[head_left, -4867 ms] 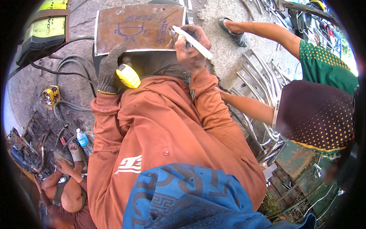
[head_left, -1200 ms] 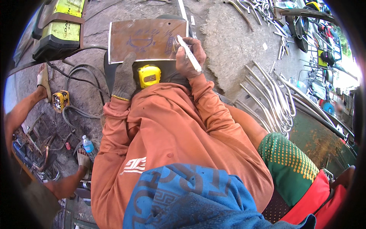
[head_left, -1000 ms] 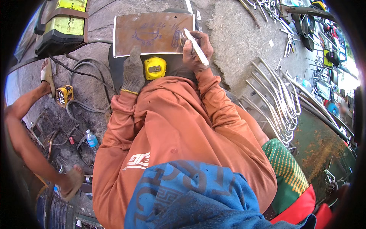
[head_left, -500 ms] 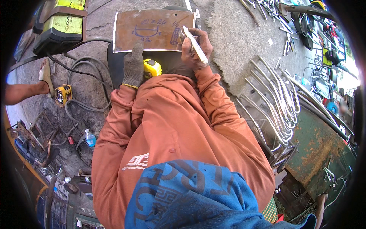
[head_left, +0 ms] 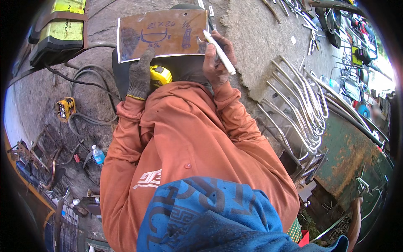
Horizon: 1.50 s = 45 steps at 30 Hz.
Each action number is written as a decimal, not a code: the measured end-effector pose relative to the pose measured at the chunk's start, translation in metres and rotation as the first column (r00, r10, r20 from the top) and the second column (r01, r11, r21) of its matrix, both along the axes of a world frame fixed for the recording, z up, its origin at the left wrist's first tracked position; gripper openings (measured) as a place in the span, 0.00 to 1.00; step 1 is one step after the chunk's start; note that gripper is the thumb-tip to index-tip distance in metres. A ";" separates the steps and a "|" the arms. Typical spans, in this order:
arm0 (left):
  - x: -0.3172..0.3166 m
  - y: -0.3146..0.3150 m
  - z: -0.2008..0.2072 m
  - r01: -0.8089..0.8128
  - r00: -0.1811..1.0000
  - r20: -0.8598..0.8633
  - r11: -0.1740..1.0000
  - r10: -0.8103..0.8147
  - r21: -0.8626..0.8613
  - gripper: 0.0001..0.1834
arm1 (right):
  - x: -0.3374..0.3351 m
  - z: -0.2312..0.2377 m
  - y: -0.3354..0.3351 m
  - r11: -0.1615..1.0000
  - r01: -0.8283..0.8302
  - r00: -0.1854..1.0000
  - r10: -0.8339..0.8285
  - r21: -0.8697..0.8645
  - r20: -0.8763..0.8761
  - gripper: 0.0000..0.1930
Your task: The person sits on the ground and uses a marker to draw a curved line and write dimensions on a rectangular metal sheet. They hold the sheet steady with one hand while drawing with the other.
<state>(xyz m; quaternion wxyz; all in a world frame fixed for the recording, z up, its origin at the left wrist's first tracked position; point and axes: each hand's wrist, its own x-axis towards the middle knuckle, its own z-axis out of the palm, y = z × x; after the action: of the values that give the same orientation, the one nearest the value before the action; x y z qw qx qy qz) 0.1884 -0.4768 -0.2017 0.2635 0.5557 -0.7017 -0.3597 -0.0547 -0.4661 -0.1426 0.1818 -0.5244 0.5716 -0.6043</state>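
Observation:
A brown rectangular sheet with pale edges lies over my lap, marked with blue hand-drawn outlines and figures. My left hand, in a grey knitted glove, grips its near edge with the thumb on top; the other fingers are hidden beneath. A yellow tape measure rests on my lap beside that glove. My bare right hand holds a white marker pen at the right edge of the sheet. The pen's upper tip points toward the sheet; whether it touches cannot be made out.
Bent shiny metal tubes lie stacked at right, near a rusty green sheet. A yellow-black machine stands at far left, with grey cable below. A bottle stands at left. Another person's arm shows at lower right.
The view has shifted slightly. My right hand and the pen sit a little further off the sheet's edge. Another person's foot at left has gone from view; an arm at lower right reaches further in.

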 end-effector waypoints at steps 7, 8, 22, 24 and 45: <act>0.001 0.001 -0.005 -0.022 0.999 -0.028 0.999 0.023 0.037 0.22 | 0.004 -0.017 0.004 0.999 -0.045 0.998 0.045 0.002 0.042 0.14; 0.002 0.001 -0.007 -0.004 1.000 0.010 1.000 0.004 -0.020 0.22 | 0.003 -0.018 0.004 0.999 -0.047 0.999 0.047 -0.021 -0.019 0.14; 0.003 0.000 -0.022 -0.040 0.999 -0.033 0.993 0.036 -0.108 0.23 | -0.004 -0.023 0.001 0.999 -0.036 0.992 0.034 -0.019 -0.118 0.16; 0.002 0.001 -0.017 -0.017 1.000 0.006 0.991 0.018 -0.133 0.23 | -0.004 -0.022 0.001 0.999 -0.037 0.991 0.035 -0.007 -0.132 0.16; -0.010 -0.001 0.006 -0.201 0.923 -0.285 0.956 0.258 0.214 0.17 | -0.005 -0.021 0.001 0.994 -0.082 0.994 0.087 0.073 -0.061 0.16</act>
<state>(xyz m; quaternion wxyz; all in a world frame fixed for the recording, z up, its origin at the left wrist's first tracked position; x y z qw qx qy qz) 0.1779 -0.4780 -0.1960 0.3591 0.5926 -0.5458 -0.4710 -0.0595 -0.4647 -0.1636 0.2072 -0.5604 0.5753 -0.5586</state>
